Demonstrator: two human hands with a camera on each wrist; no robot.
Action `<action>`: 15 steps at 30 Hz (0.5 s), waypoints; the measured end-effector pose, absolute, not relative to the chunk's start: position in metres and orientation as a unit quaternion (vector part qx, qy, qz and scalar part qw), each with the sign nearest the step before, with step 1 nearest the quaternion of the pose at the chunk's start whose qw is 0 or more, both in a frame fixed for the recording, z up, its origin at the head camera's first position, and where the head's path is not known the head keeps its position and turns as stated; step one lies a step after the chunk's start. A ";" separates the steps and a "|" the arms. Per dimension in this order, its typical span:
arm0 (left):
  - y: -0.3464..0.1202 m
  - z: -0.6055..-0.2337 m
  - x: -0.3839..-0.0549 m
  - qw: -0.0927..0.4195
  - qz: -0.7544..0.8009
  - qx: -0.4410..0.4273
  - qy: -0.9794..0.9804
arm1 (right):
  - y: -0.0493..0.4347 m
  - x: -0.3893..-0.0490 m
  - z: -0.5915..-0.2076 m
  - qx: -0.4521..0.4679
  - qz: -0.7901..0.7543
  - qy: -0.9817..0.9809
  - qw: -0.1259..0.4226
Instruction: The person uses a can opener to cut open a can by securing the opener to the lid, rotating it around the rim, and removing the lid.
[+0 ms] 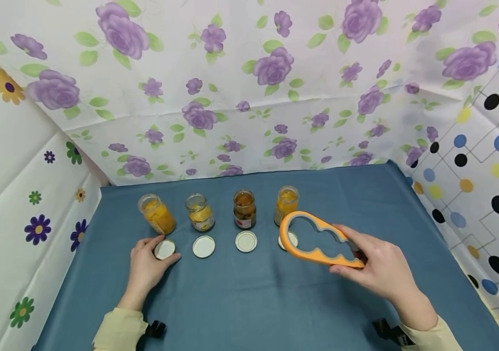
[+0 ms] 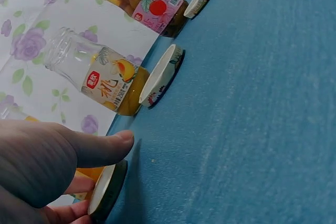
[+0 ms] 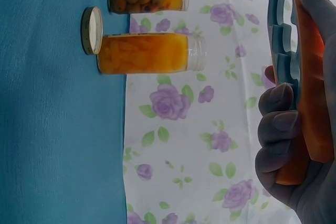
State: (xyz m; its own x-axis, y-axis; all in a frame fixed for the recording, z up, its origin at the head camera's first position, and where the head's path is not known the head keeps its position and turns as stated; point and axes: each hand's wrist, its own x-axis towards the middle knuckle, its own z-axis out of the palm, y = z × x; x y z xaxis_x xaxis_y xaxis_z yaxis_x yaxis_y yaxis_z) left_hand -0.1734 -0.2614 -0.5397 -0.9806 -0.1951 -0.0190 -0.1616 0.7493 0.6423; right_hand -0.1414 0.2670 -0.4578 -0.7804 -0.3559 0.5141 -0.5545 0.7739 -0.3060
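Observation:
My left hand (image 1: 146, 265) is around a jar lid (image 1: 164, 249) lying white side up on the cloth. In the left wrist view its fingers (image 2: 65, 213) touch the lid's far side, while the thumb stands apart from the rim. Just behind it is an open jar of yellow fruit (image 1: 157, 214). My right hand (image 1: 381, 263) grips an orange jar opener (image 1: 306, 256) by its handle ends, held above the table. The opener's loop has a grey scalloped inner edge and partly covers another lid (image 1: 293, 240) in the head view.
Across the back stand a half-filled jar of yellow fruit (image 1: 200, 214), a jar of brown fruit (image 1: 244, 209) and a tall yellow jar (image 1: 285, 204), all uncapped. Lids (image 1: 203, 246) lie before them on the blue cloth (image 1: 240, 302). A flowered curtain (image 1: 232, 73) hangs behind.

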 end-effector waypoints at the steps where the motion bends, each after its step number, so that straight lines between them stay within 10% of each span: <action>1: -0.263 -0.540 -0.172 0.021 -0.345 0.096 -0.934 | 0.267 -0.141 -0.458 0.247 0.227 -0.917 0.218; 15: -0.274 -0.531 -0.166 -0.007 -0.399 0.112 -0.910 | 0.282 -0.155 -0.461 0.120 0.216 -0.957 0.150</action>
State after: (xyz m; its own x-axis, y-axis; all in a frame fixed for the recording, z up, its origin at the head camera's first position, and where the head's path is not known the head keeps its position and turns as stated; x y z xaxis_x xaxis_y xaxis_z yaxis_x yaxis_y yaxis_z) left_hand -0.1659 -0.2744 -0.5312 -0.9746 -0.1985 -0.1034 -0.2105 0.6556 0.7252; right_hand -0.1553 0.2825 -0.4611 -0.9263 -0.1644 0.3390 -0.2939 0.8783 -0.3771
